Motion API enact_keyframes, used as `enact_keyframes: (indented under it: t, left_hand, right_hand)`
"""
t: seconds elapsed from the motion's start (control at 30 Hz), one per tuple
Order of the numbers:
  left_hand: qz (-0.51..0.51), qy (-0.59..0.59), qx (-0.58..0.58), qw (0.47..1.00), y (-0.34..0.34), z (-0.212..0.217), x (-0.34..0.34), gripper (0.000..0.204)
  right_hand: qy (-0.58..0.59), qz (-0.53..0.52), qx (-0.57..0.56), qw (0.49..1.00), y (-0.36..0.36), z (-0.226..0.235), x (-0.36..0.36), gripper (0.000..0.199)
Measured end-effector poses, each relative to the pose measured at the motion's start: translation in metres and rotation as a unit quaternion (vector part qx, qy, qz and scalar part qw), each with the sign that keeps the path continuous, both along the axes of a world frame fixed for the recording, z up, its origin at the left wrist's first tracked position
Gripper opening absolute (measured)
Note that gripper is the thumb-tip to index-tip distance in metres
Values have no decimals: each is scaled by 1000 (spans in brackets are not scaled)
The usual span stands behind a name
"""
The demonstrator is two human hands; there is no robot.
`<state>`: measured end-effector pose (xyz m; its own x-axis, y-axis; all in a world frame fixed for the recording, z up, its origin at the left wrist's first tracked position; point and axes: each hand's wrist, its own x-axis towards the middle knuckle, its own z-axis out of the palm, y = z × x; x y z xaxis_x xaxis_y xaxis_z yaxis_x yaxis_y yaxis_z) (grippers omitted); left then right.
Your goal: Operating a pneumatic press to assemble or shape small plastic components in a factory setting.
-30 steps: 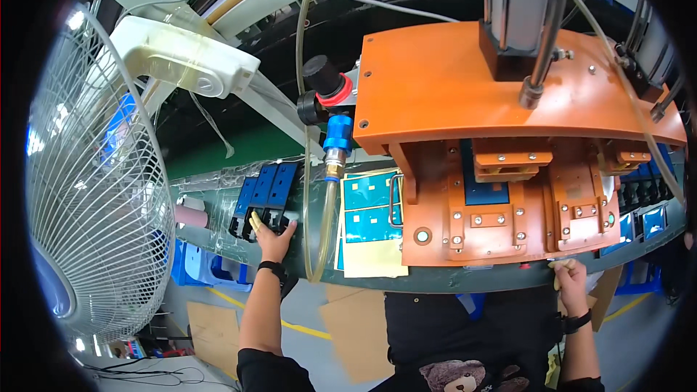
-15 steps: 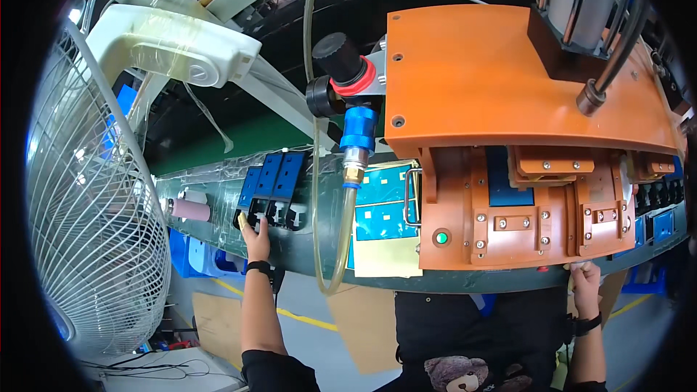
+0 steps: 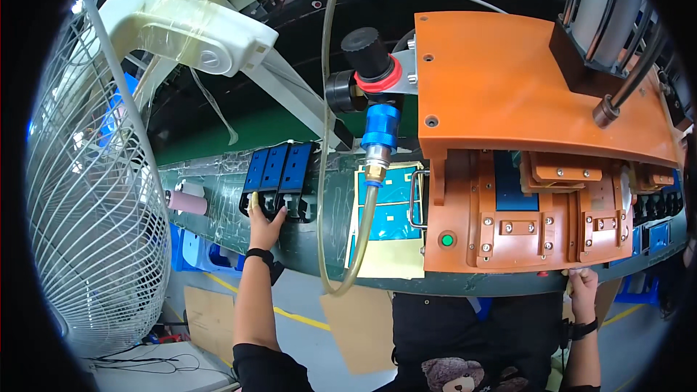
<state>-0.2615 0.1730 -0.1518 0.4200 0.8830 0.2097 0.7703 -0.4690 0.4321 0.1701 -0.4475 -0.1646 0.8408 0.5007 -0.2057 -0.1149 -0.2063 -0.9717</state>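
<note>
The one camera sits on my head, left of its twin, and looks down and forward over my own arms, which rise from the lower edge; its landmark is the orange press fixture (image 3: pixel 537 174), which fills the right half and stands close, nearly overhead; left of the fixture, at its lower level, my left hand (image 3: pixel 263 223) reaches to the blue parts (image 3: pixel 279 178); right under the fixture's lower edge my right hand (image 3: pixel 583 292) shows; far left of the fixture the white wire fan (image 3: pixel 94 196) bulges near the rim, its bars bent by the fisheye; below the fixture lies grey floor.
</note>
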Motion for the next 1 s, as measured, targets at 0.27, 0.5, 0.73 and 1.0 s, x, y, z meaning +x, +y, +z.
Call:
enact_keyframes:
  t: [0.27, 0.5, 0.73, 1.0]
  left_hand:
    - [15, 27, -15, 999, 21, 6, 3, 98]
    - [19, 5, -45, 999, 35, 10, 1, 100]
    - [12, -19, -103, 994, 37, 12, 3, 105]
    - [-63, 83, 19, 994, 66, -5, -26, 97]
  right_hand:
    - [-17, 2, 5, 1000, -1, 1, 1, 15]
    - [-1, 16, -9, 1000, 0, 1, 3, 15]
    - [-2, -4, -12, 1000, -2, 0, -4, 18]
    - [-10, 60, -41, 997, 10, 22, -1, 22]
